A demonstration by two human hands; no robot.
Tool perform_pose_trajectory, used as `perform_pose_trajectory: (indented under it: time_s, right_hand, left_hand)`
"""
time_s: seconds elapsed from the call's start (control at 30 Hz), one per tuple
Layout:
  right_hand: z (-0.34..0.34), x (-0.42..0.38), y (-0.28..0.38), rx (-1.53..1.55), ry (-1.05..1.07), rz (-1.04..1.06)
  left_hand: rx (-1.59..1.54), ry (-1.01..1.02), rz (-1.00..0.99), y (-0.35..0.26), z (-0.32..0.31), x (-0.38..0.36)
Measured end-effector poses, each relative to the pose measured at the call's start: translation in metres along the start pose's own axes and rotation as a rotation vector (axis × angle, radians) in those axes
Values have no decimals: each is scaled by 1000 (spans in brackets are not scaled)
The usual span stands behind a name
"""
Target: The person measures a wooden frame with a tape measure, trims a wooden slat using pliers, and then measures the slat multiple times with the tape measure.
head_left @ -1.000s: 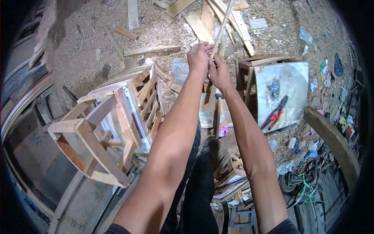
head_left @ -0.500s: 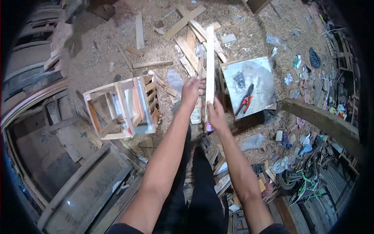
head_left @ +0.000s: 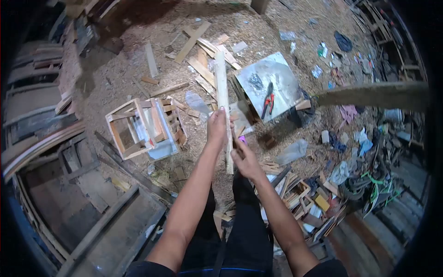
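A long pale wooden strip [head_left: 222, 85] stands out lengthwise in front of me, its lower end near my legs. My left hand [head_left: 218, 127] is closed round its middle, thumb on top. Lower down on the strip's right side is my right hand [head_left: 247, 160], its fingers bent against the edge; whether they grip the strip is unclear. To the right, red-handled pliers or snips [head_left: 268, 100] lie on a square, light-coloured board [head_left: 287, 76]. A small wooden frame [head_left: 138, 113] sits on the ground to the left.
Loose wooden pieces [head_left: 193, 41] lie on the shaving-covered ground ahead. A thick beam [head_left: 374, 96] juts in from the right. Scrap wood [head_left: 304, 198] and plastic rubbish [head_left: 364, 143] lie at the lower right, large wooden panels [head_left: 110, 231] at the lower left.
The view has shifted and turned. My left hand still holds the strip, whose lower end now extends below my hands. My right hand has moved down and its grasp looks looser.
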State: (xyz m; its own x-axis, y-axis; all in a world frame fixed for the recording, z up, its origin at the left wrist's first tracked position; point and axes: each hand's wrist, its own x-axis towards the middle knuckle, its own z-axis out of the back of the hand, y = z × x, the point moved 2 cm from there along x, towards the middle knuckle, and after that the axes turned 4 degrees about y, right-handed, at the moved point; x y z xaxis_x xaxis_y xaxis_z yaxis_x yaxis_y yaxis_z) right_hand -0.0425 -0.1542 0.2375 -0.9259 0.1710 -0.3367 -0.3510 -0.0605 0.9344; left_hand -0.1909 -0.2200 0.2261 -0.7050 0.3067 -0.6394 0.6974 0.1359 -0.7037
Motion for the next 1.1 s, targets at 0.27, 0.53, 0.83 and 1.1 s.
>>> perform_pose_trajectory:
  time_s: [0.27, 0.53, 0.83, 1.1]
  right_hand:
    - [42, 25, -78, -101, -611, -178]
    - [102, 149, -179, -875, -1131, 104]
    - [142, 185, -222, -615, -766, -198]
    - [163, 195, -201, -532, -1008, -177]
  left_hand:
    - [206, 175, 209, 64, 38, -7]
    - [299, 513, -64, 141, 81, 63]
    - [361, 620, -509, 126, 14, 80]
    - [251, 582, -335, 132, 4, 92]
